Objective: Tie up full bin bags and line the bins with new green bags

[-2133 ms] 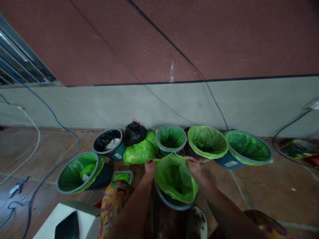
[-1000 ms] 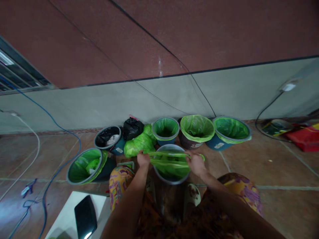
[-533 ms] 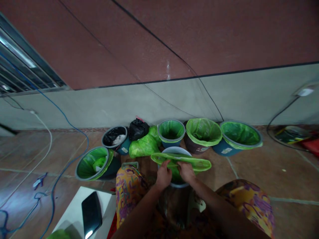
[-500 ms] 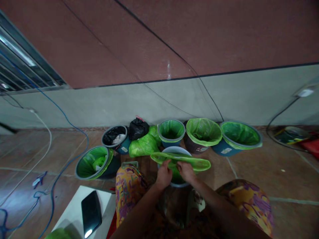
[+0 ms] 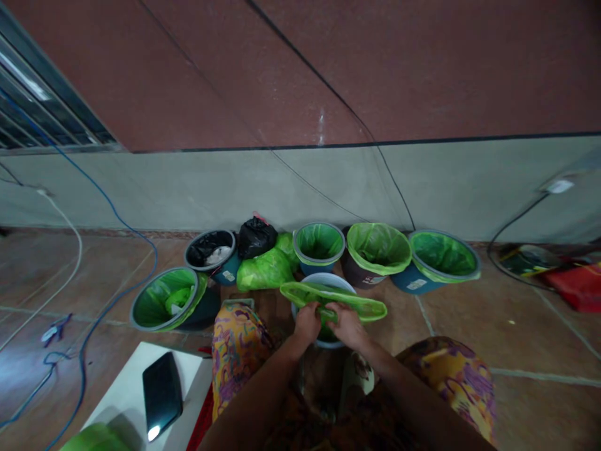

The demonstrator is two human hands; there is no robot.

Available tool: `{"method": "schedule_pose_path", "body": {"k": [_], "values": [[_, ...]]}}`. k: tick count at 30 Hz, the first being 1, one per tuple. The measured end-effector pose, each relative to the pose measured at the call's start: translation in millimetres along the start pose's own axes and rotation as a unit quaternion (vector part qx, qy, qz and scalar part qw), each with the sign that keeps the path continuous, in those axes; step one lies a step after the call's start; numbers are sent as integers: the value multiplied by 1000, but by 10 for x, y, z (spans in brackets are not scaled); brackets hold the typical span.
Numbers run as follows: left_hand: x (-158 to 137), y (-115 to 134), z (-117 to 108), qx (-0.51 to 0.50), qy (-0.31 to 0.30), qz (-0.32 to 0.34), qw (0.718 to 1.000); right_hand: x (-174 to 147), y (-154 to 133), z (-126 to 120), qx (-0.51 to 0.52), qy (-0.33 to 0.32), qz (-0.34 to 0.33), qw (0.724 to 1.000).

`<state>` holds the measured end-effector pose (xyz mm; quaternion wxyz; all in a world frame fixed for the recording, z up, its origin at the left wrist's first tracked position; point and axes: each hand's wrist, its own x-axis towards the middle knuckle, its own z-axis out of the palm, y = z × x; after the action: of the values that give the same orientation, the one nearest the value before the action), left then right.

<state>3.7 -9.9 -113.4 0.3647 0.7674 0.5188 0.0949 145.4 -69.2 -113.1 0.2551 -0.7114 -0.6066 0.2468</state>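
A pale bin (image 5: pixel 329 278) stands between my knees, and a green trash bag (image 5: pixel 364 307) lies across its mouth with part of it down inside. My left hand (image 5: pixel 308 323) is closed on the near edge of the bag, fingers curled inward. Beside it, my right hand (image 5: pixel 348 324) grips the same edge, thumb and fingers pinched on the plastic. Only a small gap separates the two hands. Some fingertips are hidden by the bag's folds.
Along the wall are bins lined in green, among them a round bin (image 5: pixel 319 258), a brown bin (image 5: pixel 369 279) and a blue bin (image 5: pixel 416 282). Left are a black-lined bin (image 5: pixel 230 273), tied bags (image 5: pixel 265 270) and a tilted bin (image 5: pixel 201 308). A phone (image 5: pixel 162 394) rests on a white surface.
My hands have come slightly closer together on the bag's near edge, which looks more bunched between them. The whole view has shifted a little.
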Motion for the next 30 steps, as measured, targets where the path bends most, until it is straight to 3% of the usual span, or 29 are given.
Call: {"method": "schedule_pose_path", "body": {"k": [4, 12, 21, 26, 30], "values": [[8, 2, -11, -11, 4, 11, 1000, 8, -28, 93, -57, -14, 30, 998], [-36, -11, 15, 8, 0, 17, 1000, 4, 28, 78, -33, -15, 78, 996], [-26, 2, 20, 4, -6, 39, 999, -29, -59, 79, -6, 7, 26, 1000], [-48, 26, 43, 10, -7, 9, 1000, -15, -62, 68, -22, 22, 9, 999], [-81, 87, -19, 46, -3, -9, 999, -18, -42, 85, 42, 58, 12, 997]]}}
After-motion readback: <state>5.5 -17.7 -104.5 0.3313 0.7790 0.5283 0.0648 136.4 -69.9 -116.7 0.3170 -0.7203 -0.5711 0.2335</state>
